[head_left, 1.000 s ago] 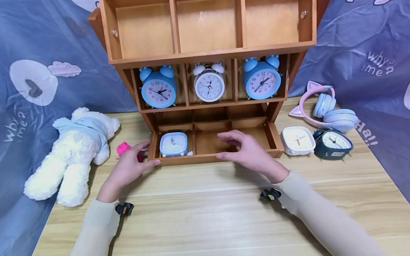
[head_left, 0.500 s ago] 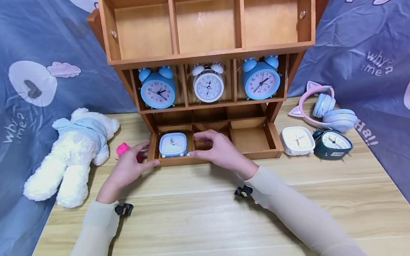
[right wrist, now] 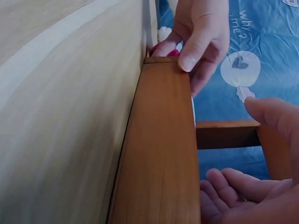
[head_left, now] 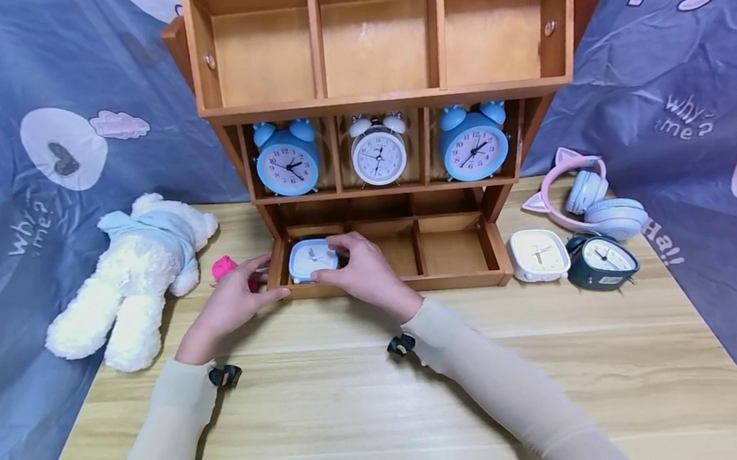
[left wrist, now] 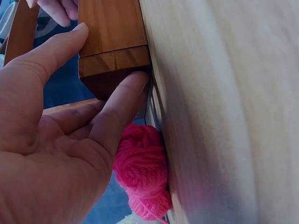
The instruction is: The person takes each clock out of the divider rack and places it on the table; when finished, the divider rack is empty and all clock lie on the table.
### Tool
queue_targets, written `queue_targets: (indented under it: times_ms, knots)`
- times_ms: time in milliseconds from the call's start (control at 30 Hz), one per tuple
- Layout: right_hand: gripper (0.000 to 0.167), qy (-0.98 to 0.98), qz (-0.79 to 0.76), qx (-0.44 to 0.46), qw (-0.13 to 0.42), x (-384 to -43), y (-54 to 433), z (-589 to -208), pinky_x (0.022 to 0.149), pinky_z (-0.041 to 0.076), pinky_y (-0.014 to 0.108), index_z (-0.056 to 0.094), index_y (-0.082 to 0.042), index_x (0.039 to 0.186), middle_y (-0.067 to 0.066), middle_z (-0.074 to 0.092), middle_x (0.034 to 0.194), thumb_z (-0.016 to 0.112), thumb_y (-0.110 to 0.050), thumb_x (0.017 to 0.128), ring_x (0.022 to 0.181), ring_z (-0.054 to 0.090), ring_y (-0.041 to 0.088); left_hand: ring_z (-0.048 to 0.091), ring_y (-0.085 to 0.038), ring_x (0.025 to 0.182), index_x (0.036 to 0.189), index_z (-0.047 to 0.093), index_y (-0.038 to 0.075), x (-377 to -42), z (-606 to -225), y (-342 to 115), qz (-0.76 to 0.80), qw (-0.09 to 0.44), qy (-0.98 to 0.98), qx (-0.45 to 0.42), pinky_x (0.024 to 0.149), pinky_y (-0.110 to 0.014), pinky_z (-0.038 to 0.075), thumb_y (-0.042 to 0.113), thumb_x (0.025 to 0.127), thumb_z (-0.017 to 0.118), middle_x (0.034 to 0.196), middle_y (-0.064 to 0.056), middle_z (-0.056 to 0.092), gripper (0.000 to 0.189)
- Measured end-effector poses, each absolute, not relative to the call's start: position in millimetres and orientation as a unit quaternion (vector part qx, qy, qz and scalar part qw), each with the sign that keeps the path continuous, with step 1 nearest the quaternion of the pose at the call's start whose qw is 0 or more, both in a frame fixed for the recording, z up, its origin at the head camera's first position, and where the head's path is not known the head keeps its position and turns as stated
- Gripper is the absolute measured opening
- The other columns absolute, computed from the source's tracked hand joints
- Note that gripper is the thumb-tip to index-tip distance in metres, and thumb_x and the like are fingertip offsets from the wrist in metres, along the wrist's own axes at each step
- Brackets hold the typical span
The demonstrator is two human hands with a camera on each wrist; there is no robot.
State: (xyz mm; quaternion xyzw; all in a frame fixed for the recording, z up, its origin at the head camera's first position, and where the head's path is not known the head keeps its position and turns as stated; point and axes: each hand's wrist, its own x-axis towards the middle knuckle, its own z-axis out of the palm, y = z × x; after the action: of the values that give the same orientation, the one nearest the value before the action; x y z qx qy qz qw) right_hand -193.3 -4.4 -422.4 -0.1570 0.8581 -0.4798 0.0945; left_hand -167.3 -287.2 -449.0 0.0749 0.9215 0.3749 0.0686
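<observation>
A light blue square alarm clock [head_left: 308, 258] lies face up in the left bottom compartment of the wooden shelf [head_left: 386, 286]. My right hand [head_left: 367, 269] is at its right side, thumb over the lower right corner and index finger by the upper right one. In the right wrist view thumb and fingers stand apart, and the clock is not visible there; contact cannot be told. My left hand [head_left: 235, 300] grips the shelf's lower left corner. In the left wrist view its thumb [left wrist: 60, 49] is on the front board and its index finger touches the end.
Several twin-bell clocks, including a white one [head_left: 378, 157], stand in the middle row. A white square clock [head_left: 538, 254], a dark green clock [head_left: 601, 261] and pink cat-ear headphones [head_left: 592, 199] lie right. Pink yarn [left wrist: 141, 163] and a white plush bear [head_left: 142, 272] lie left.
My right hand has moved left, from the middle bottom compartment to the light blue square clock. The left hand has stayed at the shelf corner.
</observation>
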Motion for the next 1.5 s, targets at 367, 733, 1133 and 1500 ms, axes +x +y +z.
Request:
queue_targets:
  times_ms: [367, 733, 1133, 1500]
  knots:
    - [0.083, 0.875, -0.455, -0.156, 0.053, -192, -42, -420, 0.116, 0.057, 0.053, 0.058, -0.002, 0.16, 0.019, 0.059, 0.159, 0.092, -0.034, 0.091, 0.136, 0.063, 0.037, 0.075, -0.045, 0.128, 0.167, 0.047, -0.003, -167, -451, -287, 0.38, 0.059, 0.919, 0.088, 0.107, -0.06, 0.061, 0.035, 0.102, 0.086, 0.145, -0.029, 0.073, 0.085]
    - [0.086, 0.904, -0.411, -0.12, 0.024, -196, -66, -425, 0.121, 0.055, 0.051, 0.056, -0.004, 0.161, 0.018, 0.056, 0.16, 0.094, -0.037, 0.091, 0.143, 0.059, 0.036, 0.074, -0.045, 0.13, 0.167, 0.046, -0.003, -169, -450, -286, 0.378, 0.058, 0.919, 0.095, 0.11, -0.062, 0.06, 0.033, 0.102, 0.085, 0.147, -0.028, 0.072, 0.084]
    - [0.105, 0.931, -0.335, -0.142, -0.01, -209, -72, -450, 0.125, 0.051, 0.049, 0.052, 0.004, 0.161, 0.02, 0.058, 0.155, 0.098, -0.05, 0.084, 0.142, 0.058, 0.036, 0.075, -0.045, 0.13, 0.167, 0.046, -0.003, -166, -450, -287, 0.384, 0.059, 0.917, 0.086, 0.11, -0.061, 0.06, 0.032, 0.102, 0.086, 0.147, -0.029, 0.072, 0.084]
    - [0.105, 0.953, -0.272, -0.134, 0.012, -208, -77, -441, 0.128, 0.048, 0.051, 0.05, 0.006, 0.161, 0.021, 0.057, 0.158, 0.093, -0.055, 0.088, 0.146, 0.055, 0.036, 0.073, -0.045, 0.133, 0.169, 0.043, -0.002, -167, -449, -287, 0.388, 0.07, 0.915, 0.082, 0.113, -0.062, 0.059, 0.035, 0.103, 0.085, 0.15, -0.029, 0.07, 0.087]
